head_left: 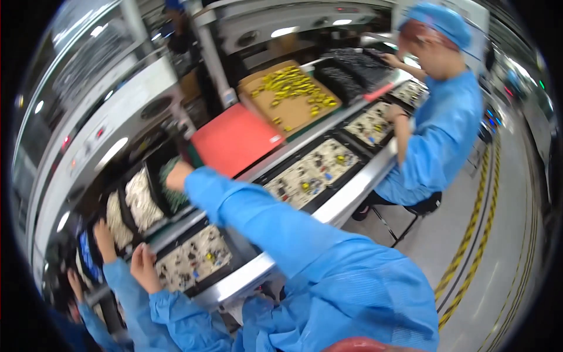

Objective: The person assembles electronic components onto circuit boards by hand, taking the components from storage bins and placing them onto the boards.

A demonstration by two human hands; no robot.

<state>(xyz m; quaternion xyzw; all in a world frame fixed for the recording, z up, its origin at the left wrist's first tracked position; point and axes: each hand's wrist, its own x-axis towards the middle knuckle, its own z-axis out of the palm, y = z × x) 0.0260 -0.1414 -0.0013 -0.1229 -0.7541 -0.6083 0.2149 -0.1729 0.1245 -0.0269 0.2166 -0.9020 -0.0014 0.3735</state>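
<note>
My right hand [178, 175] reaches across the line into a black bin of small green parts [171, 190]. Its fingers are hidden there, so I cannot tell whether it grips anything. My left hand [143, 267] hovers at the left end of a beige circuit board [196, 258] in a black tray. The left fingers are pressed together, and what they hold, if anything, cannot be made out. Black, blue and yellow components stand on that board. Beside the green parts, another bin holds cream-coloured parts [142, 196].
A co-worker's hand [105, 239] is at another cream-part bin [119, 220]. More filled boards [316, 173] lie along the line toward a seated person [446, 117]. Behind stand a red sheet [237, 141] and a cardboard box [258, 88] of yellow-and-black parts. A metal edge [240, 281] runs in front.
</note>
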